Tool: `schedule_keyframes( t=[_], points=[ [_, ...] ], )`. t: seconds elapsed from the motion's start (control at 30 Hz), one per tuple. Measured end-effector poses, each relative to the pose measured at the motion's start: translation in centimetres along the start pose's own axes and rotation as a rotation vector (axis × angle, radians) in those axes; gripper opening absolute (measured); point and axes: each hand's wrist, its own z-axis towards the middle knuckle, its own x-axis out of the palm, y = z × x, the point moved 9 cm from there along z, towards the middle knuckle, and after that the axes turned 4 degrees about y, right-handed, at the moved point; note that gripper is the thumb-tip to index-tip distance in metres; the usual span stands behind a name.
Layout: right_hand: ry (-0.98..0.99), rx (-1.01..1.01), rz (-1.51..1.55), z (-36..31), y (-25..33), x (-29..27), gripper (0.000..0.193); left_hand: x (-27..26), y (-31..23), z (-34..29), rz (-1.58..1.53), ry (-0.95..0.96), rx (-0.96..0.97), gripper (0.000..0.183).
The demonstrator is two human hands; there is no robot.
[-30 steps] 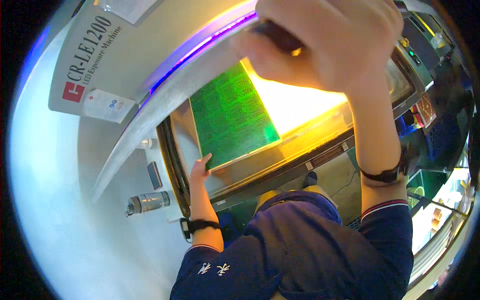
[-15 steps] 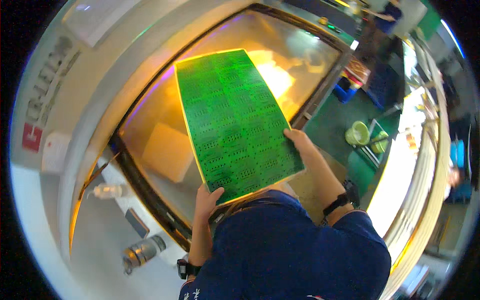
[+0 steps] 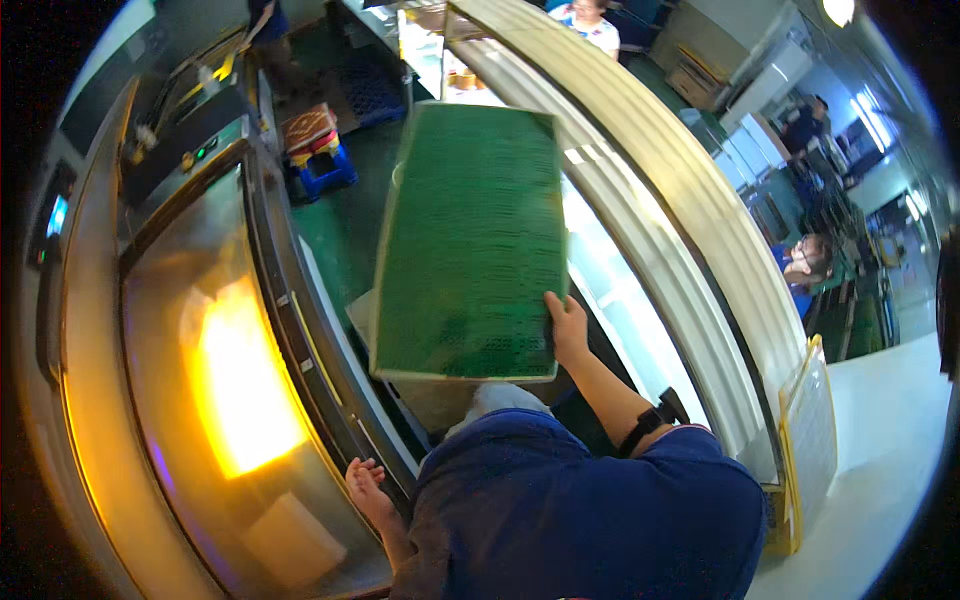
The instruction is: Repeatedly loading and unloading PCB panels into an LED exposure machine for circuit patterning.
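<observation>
A large green circuit board panel [image 3: 472,240] with pale edges and rows of fine dark marks hangs in front of my body. My right hand [image 3: 567,328] grips it by its right edge near the lower corner, thumb on the face and fingers behind. My left hand [image 3: 368,486] is off the panel, lower and to the left, near the dark frame of the glass-topped table. Its fingers are loosely curled and apart, with nothing in them. The panel hides part of the floor and of the lit bench beyond.
On my left the glass-topped table [image 3: 165,330] glows yellow, with a pale block-shaped sheet [image 3: 295,540] on it. A blue stool [image 3: 325,172] bearing stacked items stands ahead. To the right runs a brightly lit bench under a long cream hood [image 3: 660,150]. Other people are beyond it.
I have turned right, from the glowing table toward the lit bench. My left hand has let go of the panel's lower left corner; my right hand still holds it.
</observation>
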Motion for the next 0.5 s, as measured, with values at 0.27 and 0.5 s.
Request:
schedule_keyframes(
  t=[0.27,0.5],
  points=[
    [-0.308,0.274,0.338,0.7,-9.2,-17.6,0.053,14.1,3.1,-0.1,0.122,0.185,-0.159,0.029],
    [-0.346,0.295,0.293,2.5,-7.6,-25.4,0.041,29.4,5.3,-2.3,0.572,0.684,0.034,0.031]
  ],
)
